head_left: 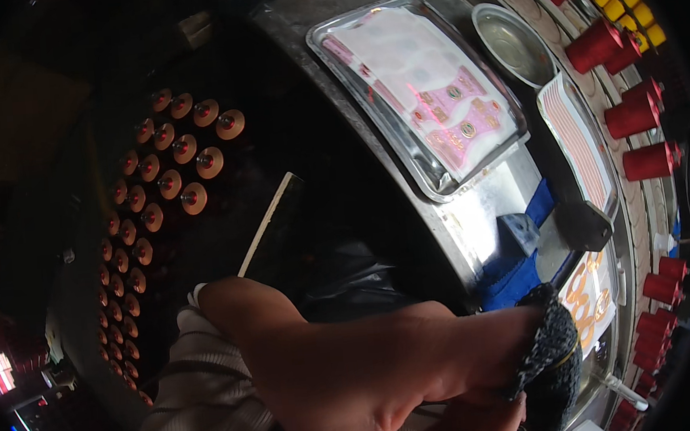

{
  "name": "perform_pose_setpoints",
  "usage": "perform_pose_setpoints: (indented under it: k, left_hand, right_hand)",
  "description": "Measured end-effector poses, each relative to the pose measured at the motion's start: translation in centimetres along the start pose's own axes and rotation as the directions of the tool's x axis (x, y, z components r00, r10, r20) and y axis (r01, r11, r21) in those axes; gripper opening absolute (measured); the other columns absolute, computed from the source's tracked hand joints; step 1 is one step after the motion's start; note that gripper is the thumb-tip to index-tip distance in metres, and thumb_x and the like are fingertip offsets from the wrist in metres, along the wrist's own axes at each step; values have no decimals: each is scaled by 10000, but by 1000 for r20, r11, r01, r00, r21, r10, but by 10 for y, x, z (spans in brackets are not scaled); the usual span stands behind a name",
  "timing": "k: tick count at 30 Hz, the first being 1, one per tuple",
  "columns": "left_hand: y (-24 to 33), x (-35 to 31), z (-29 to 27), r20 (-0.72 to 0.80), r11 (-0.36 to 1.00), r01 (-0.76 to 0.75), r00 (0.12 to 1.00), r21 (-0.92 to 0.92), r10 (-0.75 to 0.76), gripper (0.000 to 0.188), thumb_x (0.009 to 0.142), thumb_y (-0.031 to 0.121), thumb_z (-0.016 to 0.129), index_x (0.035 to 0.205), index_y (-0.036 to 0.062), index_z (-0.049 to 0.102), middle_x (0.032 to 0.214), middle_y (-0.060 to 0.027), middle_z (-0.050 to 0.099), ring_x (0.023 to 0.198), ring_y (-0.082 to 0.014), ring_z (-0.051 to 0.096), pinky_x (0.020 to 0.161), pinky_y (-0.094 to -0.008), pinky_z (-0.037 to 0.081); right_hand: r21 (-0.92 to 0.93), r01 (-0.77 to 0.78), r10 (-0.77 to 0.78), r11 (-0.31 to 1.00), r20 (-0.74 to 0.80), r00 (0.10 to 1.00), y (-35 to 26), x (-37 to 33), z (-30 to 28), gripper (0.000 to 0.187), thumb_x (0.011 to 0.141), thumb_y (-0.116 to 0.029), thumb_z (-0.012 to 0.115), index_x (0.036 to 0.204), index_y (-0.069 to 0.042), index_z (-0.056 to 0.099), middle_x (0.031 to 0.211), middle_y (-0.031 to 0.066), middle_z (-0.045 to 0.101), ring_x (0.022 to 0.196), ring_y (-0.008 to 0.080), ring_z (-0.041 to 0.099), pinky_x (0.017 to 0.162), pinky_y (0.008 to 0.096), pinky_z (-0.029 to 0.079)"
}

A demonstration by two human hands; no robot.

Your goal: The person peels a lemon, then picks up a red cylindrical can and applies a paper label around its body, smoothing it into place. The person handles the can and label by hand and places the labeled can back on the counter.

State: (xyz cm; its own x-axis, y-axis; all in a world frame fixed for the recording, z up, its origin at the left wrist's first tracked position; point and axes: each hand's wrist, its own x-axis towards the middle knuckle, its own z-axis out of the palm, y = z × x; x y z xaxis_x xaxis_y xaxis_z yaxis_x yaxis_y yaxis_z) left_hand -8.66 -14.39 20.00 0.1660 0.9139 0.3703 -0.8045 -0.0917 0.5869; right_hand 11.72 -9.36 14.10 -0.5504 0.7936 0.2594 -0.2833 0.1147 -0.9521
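Observation:
My left hand reaches rightward from a striped sleeve at the lower left, very close to the view. It is closed at a dark grey knitted glove with a thin yellowish line across it. The knit covers its fingertips. Bent bare fingers show beneath, partly cut off by the lower edge. Whether my right hand is inside the glove cannot be made out. Just beyond the glove lie a blue cloth and a flat dark metal blade-like piece.
A metal tray holds pink-and-white printed sheets on the workbench. Beside it stand a round metal bowl and a striped tray. Red cylinders line the right. Rows of copper-coloured discs and a thin stick appear left.

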Motion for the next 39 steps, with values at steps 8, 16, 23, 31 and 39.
perform_pose_setpoints:
  k: [8, 16, 23, 31, 39]
  left_hand:
    - [17, -11, 6, -61, 996, -2, 998, 91, 7, 272, 878, -53, 639, 1118, -10, 519, 842, -20, 595, 643, -71, 548, 553, -215, 437]
    - [19, -9, 7, -158, 974, -180, 967, 141, 201, 217, 861, -70, 625, 1061, -12, 568, 829, -15, 593, 629, -72, 566, 549, -214, 468]
    - [9, -10, -9, -88, 893, -310, 931, 327, 355, 227, 847, -49, 669, 1060, -18, 596, 873, -49, 640, 712, -98, 626, 599, -228, 513]
    - [43, -40, -8, -240, 898, 79, 970, 433, 30, 252, 855, -41, 669, 1091, -29, 581, 879, -56, 654, 731, -116, 647, 612, -256, 518]
    - [40, -43, -38, -204, 998, 45, 978, -48, -54, 416, 836, -55, 678, 1197, 18, 484, 909, -46, 608, 840, -100, 619, 792, -265, 514]
  right_hand:
    - [-51, -111, 111, 992, -8, 994, 8, 12, 9, 372, 706, -308, 742, 847, 25, 656, 878, 229, 644, 673, 279, 634, 586, 337, 504]
    - [-36, -153, 152, 988, -25, 988, 7, 16, 13, 394, 730, -350, 735, 848, 15, 643, 866, 199, 645, 682, 255, 631, 608, 323, 498]
    - [-55, -168, 167, 984, -28, 986, 7, 20, 16, 416, 751, -387, 728, 848, 6, 632, 855, 173, 646, 690, 234, 629, 628, 310, 493]
    - [-104, -197, 199, 975, 5, 980, 8, 35, 14, 443, 775, -429, 721, 849, -4, 619, 843, 144, 647, 699, 210, 625, 651, 296, 487]
    - [-215, -189, 191, 958, -16, 982, -3, 52, 27, 471, 800, -471, 713, 849, -15, 606, 831, 114, 648, 708, 185, 622, 674, 282, 481]
